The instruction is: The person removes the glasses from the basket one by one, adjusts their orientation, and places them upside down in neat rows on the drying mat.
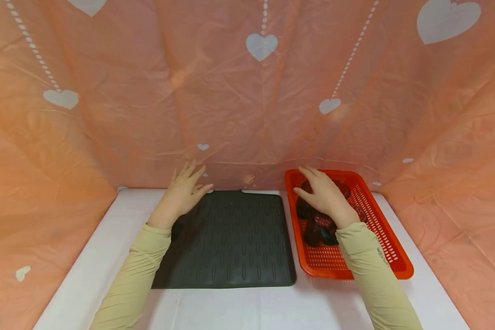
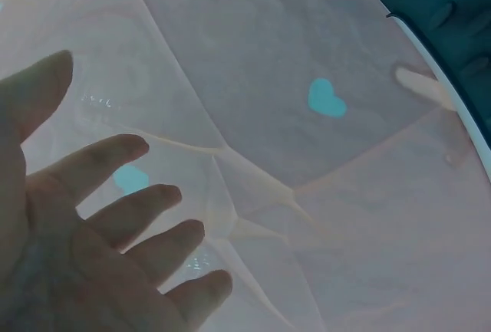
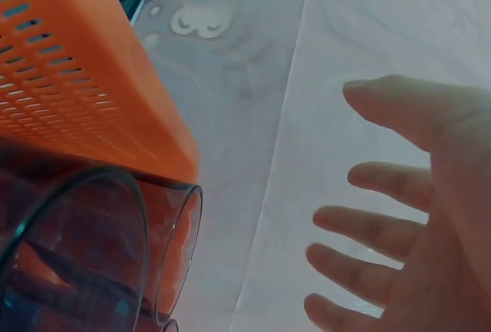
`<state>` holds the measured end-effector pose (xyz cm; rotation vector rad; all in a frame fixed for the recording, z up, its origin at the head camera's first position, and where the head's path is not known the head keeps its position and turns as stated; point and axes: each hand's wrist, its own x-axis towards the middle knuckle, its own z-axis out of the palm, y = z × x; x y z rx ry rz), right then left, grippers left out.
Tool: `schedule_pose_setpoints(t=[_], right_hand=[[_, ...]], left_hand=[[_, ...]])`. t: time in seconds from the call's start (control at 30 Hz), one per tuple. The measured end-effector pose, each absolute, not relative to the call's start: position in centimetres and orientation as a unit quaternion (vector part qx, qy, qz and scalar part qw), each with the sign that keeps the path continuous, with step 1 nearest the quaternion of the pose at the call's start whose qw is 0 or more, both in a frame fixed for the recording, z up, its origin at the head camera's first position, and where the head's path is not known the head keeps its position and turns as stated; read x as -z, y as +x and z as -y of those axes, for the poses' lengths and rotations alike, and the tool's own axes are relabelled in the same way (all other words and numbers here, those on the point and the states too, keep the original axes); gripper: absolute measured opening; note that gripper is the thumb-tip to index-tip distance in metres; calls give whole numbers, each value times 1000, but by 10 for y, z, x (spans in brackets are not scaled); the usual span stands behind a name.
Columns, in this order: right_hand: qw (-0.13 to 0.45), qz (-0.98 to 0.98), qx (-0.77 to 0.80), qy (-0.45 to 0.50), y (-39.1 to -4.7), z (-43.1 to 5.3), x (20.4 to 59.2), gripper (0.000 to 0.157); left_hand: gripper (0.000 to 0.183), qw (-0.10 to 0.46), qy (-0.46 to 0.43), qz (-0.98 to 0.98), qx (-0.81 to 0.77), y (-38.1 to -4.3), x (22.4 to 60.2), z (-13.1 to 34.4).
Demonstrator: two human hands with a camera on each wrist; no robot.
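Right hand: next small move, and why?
I'd likely ease the right hand down toward one of the transparent cups in the red basket: its fingers are spread, holding nothing, and the head view shows it overlapping that basket.

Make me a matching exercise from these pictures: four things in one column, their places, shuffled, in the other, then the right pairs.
Things
1. Dark grey rectangular textured mat
2. Red-orange slotted plastic basket
3. Clear round-rimmed vessels
4. Peach sheet printed with white hearts

Places
A. Hanging behind the white tabletop
B. Directly on the tabletop, toward the head view's right side
C. Lying flat, left of the slotted container in the head view
D. Grouped inside a slotted container

Pairs: 1-C, 2-B, 3-D, 4-A
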<state>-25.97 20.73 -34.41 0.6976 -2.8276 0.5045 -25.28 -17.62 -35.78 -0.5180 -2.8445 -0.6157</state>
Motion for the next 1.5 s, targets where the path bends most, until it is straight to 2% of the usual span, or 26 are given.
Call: schedule_pose_setpoints(t=[0.23,0.47,0.63,0.93,1.17,1.5], right_hand=[[123,943,-206,229,-255,-211,341,52],[128,930,-263,225,-253,-217,340,48],[104,918,-315,218,-251,-222,337,48],[34,907,-374,191,-244,-232,330,54],[-6,880,-440,179,-241,-241,332,53],[-34,838,-514,178,-233,-260,339,49]], left_hand=[[76,92,-215,918,321,-251,358,182],[82,103,-228,880,403,-247,360,188],[79,101,-215,868,435,-245,360,194],[81,44,-204,819,535,-241,358,204],[80,35,-188,808,558,-236,358,211],[77,6,-161,796,583,-230,364,220]])
